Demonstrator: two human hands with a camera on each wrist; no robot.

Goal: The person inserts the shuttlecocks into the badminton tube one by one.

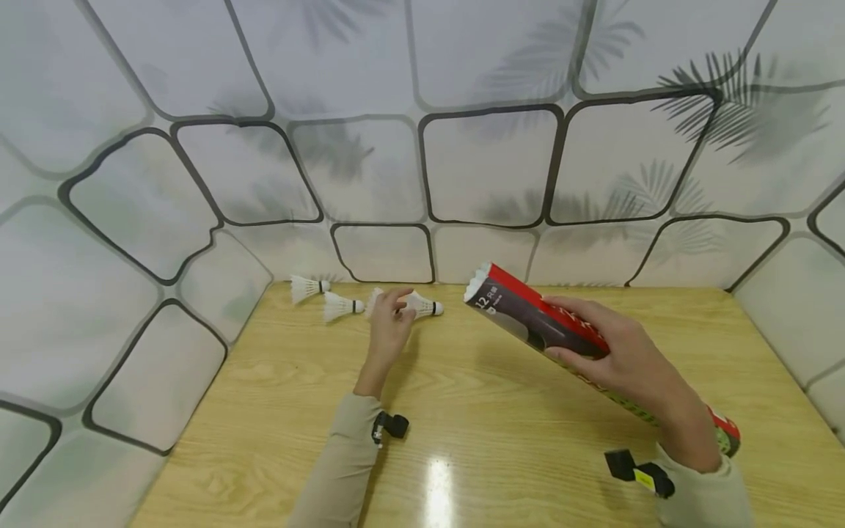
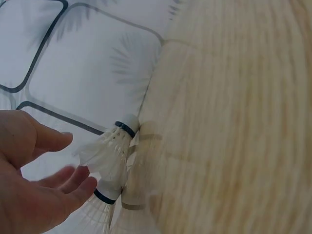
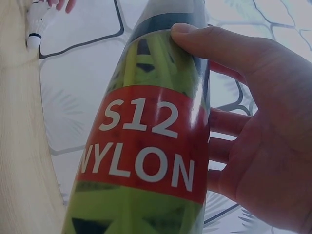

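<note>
My right hand (image 1: 623, 356) grips a shuttlecock tube (image 1: 521, 304), fingers on one side and thumb on the other. The tube is held tilted over the table, its white jagged end up to the left. In the right wrist view, the tube's red band (image 3: 141, 139) reads "S12 NYLON". At the back left, my left hand (image 1: 391, 323) is over a row of white shuttlecocks. Its thumb and fingers (image 2: 73, 192) are spread at the skirt of the rightmost shuttlecock (image 2: 105, 151), not closed round it. Another shuttlecock (image 1: 372, 299) is partly hidden behind this hand.
Two more shuttlecocks, one (image 1: 342, 307) beside the left hand and one (image 1: 305, 288) farther left, lie along the back edge of the wooden table (image 1: 462, 411). A patterned wall covering (image 1: 488, 169) rises behind the table and at both sides.
</note>
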